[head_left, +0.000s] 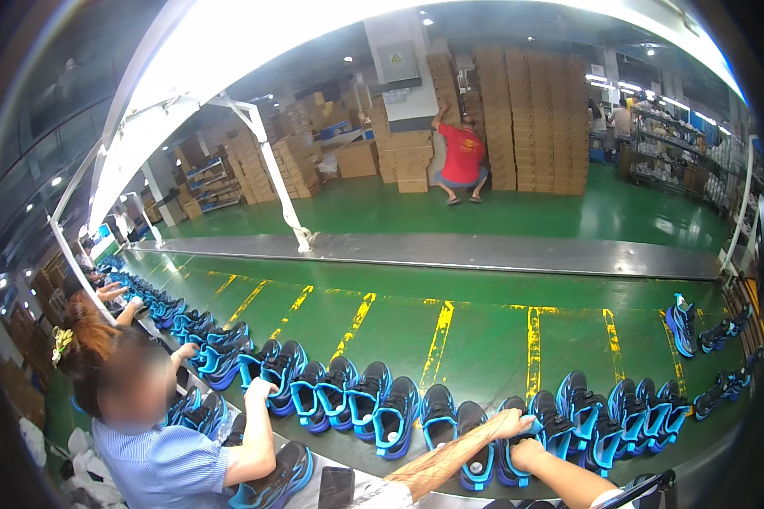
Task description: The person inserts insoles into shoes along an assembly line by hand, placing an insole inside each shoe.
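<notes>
Black-and-blue sneakers stand in a long row on the green belt. My left hand [509,422] reaches across to a sneaker [509,477] in front of me, its fingers bent at the laces and tongue. Beside it, my right hand [530,455] is closed at the collar of the same sneaker; the fingertips are hidden inside the opening. Just left of this shoe stand a sneaker [476,471] with a small pale round thing inside and another sneaker [437,416]. A further sneaker [554,424] stands close on the right.
A co-worker in a striped shirt [165,458] sits at my left, one hand [261,388] on a sneaker. A phone [336,488] lies on the near ledge. Yellow lines [437,339] mark the belt. Beyond a metal ledge [450,253], a person in red [462,154] squats by stacked cartons [543,127].
</notes>
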### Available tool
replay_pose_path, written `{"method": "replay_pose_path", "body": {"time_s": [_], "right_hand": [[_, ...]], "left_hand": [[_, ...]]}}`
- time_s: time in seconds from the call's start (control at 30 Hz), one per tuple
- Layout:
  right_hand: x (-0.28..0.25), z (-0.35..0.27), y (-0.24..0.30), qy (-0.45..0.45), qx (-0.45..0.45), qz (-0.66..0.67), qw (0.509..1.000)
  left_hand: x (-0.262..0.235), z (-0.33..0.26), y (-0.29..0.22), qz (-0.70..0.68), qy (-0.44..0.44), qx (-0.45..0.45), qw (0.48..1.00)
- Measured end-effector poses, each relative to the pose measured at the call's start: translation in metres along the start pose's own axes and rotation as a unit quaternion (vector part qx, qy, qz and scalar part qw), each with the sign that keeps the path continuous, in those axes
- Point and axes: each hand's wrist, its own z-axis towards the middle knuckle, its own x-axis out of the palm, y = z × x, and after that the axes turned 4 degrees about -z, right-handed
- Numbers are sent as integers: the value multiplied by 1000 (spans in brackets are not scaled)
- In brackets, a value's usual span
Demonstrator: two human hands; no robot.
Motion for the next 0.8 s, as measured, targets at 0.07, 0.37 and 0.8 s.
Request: {"method": "replay_pose_path", "body": {"time_s": [0.07, 0.37, 0.8], "right_hand": [[0, -1, 1, 80, 7, -22, 997], [9, 20, -10, 151, -81, -125, 977], [-71, -27, -2, 287, -139, -55, 946]], "left_hand": [[-9, -1, -5, 10, 54, 3, 998], [-25, 3, -10, -20, 58, 39, 997], [-14, -14, -22, 202, -154, 228, 940]]}}
